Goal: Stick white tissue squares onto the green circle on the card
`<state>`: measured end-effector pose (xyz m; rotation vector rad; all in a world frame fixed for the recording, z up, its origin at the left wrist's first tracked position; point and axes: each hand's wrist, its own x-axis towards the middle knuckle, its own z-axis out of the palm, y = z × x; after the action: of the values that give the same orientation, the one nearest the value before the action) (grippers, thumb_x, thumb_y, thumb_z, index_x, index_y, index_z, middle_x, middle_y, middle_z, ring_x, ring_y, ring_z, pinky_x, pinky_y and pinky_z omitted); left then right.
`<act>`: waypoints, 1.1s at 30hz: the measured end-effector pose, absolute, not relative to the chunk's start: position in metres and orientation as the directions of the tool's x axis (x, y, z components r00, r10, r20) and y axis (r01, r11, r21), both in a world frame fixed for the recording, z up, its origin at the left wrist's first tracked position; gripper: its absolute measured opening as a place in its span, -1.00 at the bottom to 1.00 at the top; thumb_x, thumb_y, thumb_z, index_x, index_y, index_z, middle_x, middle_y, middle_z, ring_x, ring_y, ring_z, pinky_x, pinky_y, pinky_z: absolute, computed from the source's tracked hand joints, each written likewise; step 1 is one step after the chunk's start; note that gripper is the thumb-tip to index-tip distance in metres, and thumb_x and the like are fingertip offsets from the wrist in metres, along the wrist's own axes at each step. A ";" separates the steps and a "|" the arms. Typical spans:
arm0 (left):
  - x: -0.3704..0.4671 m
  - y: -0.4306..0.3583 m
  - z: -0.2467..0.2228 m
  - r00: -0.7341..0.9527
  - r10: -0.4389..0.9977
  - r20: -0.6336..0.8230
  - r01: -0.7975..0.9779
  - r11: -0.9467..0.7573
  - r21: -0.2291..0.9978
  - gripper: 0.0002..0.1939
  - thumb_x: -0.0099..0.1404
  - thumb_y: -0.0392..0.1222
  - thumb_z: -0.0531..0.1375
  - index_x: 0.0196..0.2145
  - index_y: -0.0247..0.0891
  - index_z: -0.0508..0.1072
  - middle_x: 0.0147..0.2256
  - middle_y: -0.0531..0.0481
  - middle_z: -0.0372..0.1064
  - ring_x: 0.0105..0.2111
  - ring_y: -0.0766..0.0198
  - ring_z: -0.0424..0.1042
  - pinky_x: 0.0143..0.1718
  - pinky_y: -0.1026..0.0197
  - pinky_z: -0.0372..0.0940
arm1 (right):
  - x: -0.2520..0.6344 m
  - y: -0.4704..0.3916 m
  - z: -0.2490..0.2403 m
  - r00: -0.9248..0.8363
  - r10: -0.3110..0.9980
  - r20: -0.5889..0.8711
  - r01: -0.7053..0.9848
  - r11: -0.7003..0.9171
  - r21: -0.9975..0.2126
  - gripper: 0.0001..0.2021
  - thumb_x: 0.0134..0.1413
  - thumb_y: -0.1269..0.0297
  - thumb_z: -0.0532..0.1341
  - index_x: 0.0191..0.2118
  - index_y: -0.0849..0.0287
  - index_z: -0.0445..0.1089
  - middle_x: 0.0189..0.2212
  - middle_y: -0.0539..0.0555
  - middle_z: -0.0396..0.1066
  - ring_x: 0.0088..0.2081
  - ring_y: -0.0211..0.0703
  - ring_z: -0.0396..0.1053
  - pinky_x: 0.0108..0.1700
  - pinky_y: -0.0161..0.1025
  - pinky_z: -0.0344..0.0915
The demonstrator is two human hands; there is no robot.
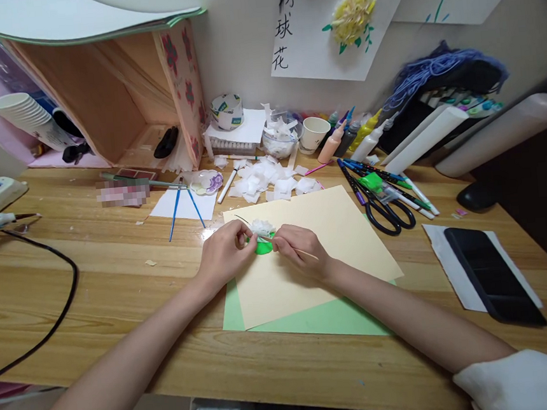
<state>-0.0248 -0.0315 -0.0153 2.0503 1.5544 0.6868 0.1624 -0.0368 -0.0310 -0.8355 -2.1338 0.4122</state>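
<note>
left hand (226, 250) curled, pinching the white-and-green piece (262, 227); right hand (301, 246) closed round a thin stick (307, 254).

A pale wall (240, 48) rises behind a wooden desk (116, 263) — its grain running left to right.

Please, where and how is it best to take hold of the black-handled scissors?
Probably grip the scissors by their black loops, coming from the near side. The loops face roughly that way and lie largely uncovered, with openings to hook into, whereas the other end is crowded by pens.
</note>
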 end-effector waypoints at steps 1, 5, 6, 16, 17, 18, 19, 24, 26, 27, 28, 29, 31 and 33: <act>-0.025 -0.031 -0.016 0.206 0.973 0.106 0.733 -0.225 0.642 -0.84 0.21 -0.10 0.09 -0.45 -0.22 0.30 -0.53 0.11 0.26 -0.48 0.34 0.25 -0.45 0.28 0.05 | 0.162 -0.036 -0.031 -0.470 0.689 0.552 0.428 0.724 -0.541 -0.66 0.31 0.29 -0.11 -0.49 0.15 0.19 -0.61 0.02 0.23 -0.53 -0.25 0.19 -0.45 -0.28 0.12; -0.028 -0.028 -0.017 0.086 0.994 0.069 0.761 -0.111 0.639 -0.76 0.30 -0.09 -0.03 -0.49 -0.21 0.22 -0.51 0.08 0.29 -0.49 0.30 0.25 -0.45 0.26 0.04 | 0.160 -0.034 -0.034 -0.466 0.707 0.532 0.422 0.706 -0.569 -0.67 0.31 0.28 -0.11 -0.49 0.15 0.19 -0.60 0.01 0.21 -0.52 -0.25 0.19 -0.44 -0.28 0.12; -0.029 -0.027 -0.016 0.069 0.996 0.055 0.772 -0.088 0.630 -0.75 0.31 -0.09 -0.05 -0.49 -0.21 0.21 -0.50 0.07 0.31 -0.48 0.29 0.26 -0.45 0.25 0.03 | 0.160 -0.034 -0.035 -0.465 0.713 0.525 0.424 0.700 -0.575 -0.67 0.31 0.28 -0.11 -0.49 0.15 0.18 -0.60 0.01 0.21 -0.52 -0.25 0.18 -0.44 -0.28 0.12; -0.032 -0.025 -0.015 0.108 0.994 0.015 0.812 -0.097 0.576 -0.77 0.33 -0.09 -0.09 -0.40 -0.19 0.25 -0.44 0.01 0.37 -0.43 0.22 0.32 -0.44 0.23 0.06 | 0.142 -0.015 -0.002 -0.392 0.889 0.237 0.482 0.418 -0.770 -0.55 0.30 0.12 -0.14 -0.61 0.12 0.13 -0.70 -0.03 0.25 -0.59 -0.26 0.26 -0.40 -0.29 0.20; -0.032 -0.025 -0.015 0.109 0.994 0.016 0.813 -0.099 0.574 -0.76 0.33 -0.09 -0.09 -0.40 -0.20 0.25 -0.43 0.01 0.37 -0.43 0.22 0.32 -0.44 0.23 0.06 | 0.139 -0.008 0.002 -0.373 0.913 0.163 0.475 0.339 -0.812 -0.53 0.29 0.09 -0.12 -0.62 0.13 0.14 -0.75 -0.05 0.24 -0.61 -0.27 0.28 -0.38 -0.30 0.23; -0.033 -0.025 -0.015 0.110 0.994 0.016 0.814 -0.099 0.572 -0.76 0.33 -0.10 -0.09 -0.40 -0.20 0.26 -0.44 0.01 0.37 -0.43 0.22 0.32 -0.45 0.23 0.06 | 0.135 -0.001 0.005 -0.358 0.929 0.099 0.469 0.270 -0.841 -0.53 0.28 0.06 -0.10 -0.62 0.13 0.16 -0.80 -0.07 0.22 -0.65 -0.28 0.27 -0.41 -0.31 0.23; -0.033 -0.025 -0.015 0.109 0.994 0.015 0.816 -0.098 0.570 -0.76 0.33 -0.10 -0.09 -0.40 -0.20 0.26 -0.44 0.01 0.37 -0.44 0.22 0.32 -0.45 0.24 0.05 | 0.131 0.006 0.007 -0.351 0.936 0.037 0.468 0.210 -0.859 -0.52 0.26 0.04 -0.08 -0.63 0.14 0.17 -0.83 -0.07 0.22 -0.69 -0.29 0.26 -0.44 -0.32 0.23; -0.033 -0.024 -0.015 0.118 0.993 0.017 0.815 -0.107 0.569 -0.76 0.33 -0.10 -0.09 -0.42 -0.20 0.25 -0.45 0.02 0.37 -0.45 0.23 0.31 -0.46 0.24 0.04 | 0.124 0.026 0.008 -0.313 0.946 -0.079 0.449 0.074 -0.890 -0.52 0.24 0.06 -0.04 -0.66 0.16 0.18 -0.88 -0.06 0.21 -0.77 -0.32 0.21 -0.55 -0.35 0.18; -0.033 -0.024 -0.015 0.123 0.992 0.023 0.819 -0.115 0.562 -0.76 0.33 -0.11 -0.09 -0.42 -0.20 0.25 -0.45 0.02 0.37 -0.45 0.23 0.31 -0.46 0.24 0.04 | 0.127 0.019 0.009 -0.317 0.948 -0.024 0.426 0.119 -0.897 -0.52 0.25 0.08 -0.04 -0.66 0.16 0.19 -0.87 -0.07 0.21 -0.75 -0.31 0.23 -0.53 -0.35 0.20; -0.033 -0.024 -0.015 0.126 0.992 0.027 0.822 -0.120 0.557 -0.76 0.33 -0.11 -0.09 -0.42 -0.20 0.24 -0.44 0.01 0.37 -0.44 0.23 0.31 -0.46 0.24 0.03 | 0.130 0.014 0.010 -0.314 0.949 0.028 0.409 0.162 -0.898 -0.52 0.25 0.08 -0.04 -0.65 0.16 0.19 -0.86 -0.08 0.20 -0.73 -0.31 0.24 -0.50 -0.35 0.22; -0.033 -0.023 -0.015 0.129 0.991 0.031 0.824 -0.125 0.552 -0.77 0.33 -0.12 -0.09 -0.42 -0.21 0.24 -0.44 0.01 0.37 -0.43 0.22 0.31 -0.46 0.23 0.03 | 0.133 0.008 0.010 -0.305 0.948 0.090 0.389 0.210 -0.897 -0.53 0.25 0.07 -0.05 -0.64 0.15 0.20 -0.85 -0.09 0.19 -0.71 -0.31 0.25 -0.46 -0.34 0.24; -0.033 -0.023 -0.016 0.132 0.991 0.036 0.827 -0.130 0.547 -0.77 0.33 -0.12 -0.09 -0.42 -0.21 0.24 -0.43 0.00 0.37 -0.43 0.22 0.32 -0.46 0.23 0.03 | 0.136 0.001 0.010 -0.300 0.942 0.149 0.371 0.260 -0.892 -0.53 0.26 0.06 -0.05 -0.63 0.15 0.20 -0.84 -0.09 0.18 -0.68 -0.30 0.26 -0.43 -0.33 0.25; -0.032 -0.023 -0.016 0.138 0.990 0.040 0.833 -0.138 0.536 -0.78 0.33 -0.12 -0.08 -0.41 -0.21 0.25 -0.41 -0.01 0.39 -0.41 0.21 0.33 -0.45 0.23 0.03 | 0.142 -0.011 0.009 -0.313 0.924 0.219 0.353 0.327 -0.877 -0.53 0.27 0.05 -0.07 -0.62 0.14 0.20 -0.82 -0.09 0.15 -0.66 -0.30 0.25 -0.40 -0.32 0.26; -0.032 -0.024 -0.016 0.136 0.990 0.038 0.841 -0.136 0.524 -0.78 0.33 -0.13 -0.08 -0.41 -0.21 0.25 -0.41 -0.01 0.39 -0.41 0.20 0.33 -0.45 0.22 0.02 | 0.147 -0.018 0.006 -0.347 0.906 0.242 0.353 0.365 -0.861 -0.53 0.27 0.05 -0.09 -0.61 0.13 0.20 -0.79 -0.09 0.15 -0.65 -0.30 0.23 -0.42 -0.31 0.26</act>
<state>-0.0322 -0.0235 -0.0158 2.0440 1.7630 0.5409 0.1468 -0.0184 0.0057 -1.0954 -1.8781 0.9352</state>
